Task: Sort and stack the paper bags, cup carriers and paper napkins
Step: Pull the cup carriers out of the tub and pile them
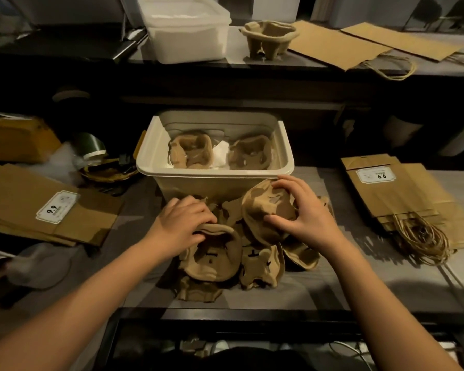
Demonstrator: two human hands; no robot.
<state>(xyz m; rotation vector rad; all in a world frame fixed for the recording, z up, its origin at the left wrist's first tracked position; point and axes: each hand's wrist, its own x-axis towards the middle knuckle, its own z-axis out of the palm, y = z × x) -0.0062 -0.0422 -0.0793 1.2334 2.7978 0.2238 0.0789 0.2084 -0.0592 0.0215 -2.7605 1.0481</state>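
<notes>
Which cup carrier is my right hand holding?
The tilted carrier just in front of the white bin, in your right hand; your left hand grips the rim of another carrier, lying open side up.

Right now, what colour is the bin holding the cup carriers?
The bin is cream-white, plain with no pattern; the head view shows it best.

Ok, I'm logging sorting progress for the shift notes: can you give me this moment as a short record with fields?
left hand: grips the rim of the front carrier
right hand: holds the raised carrier over the loose pile
bin: two carriers with white napkins between them
bags: left stack, right stack
far counter: nested carriers, flat bags
</notes>
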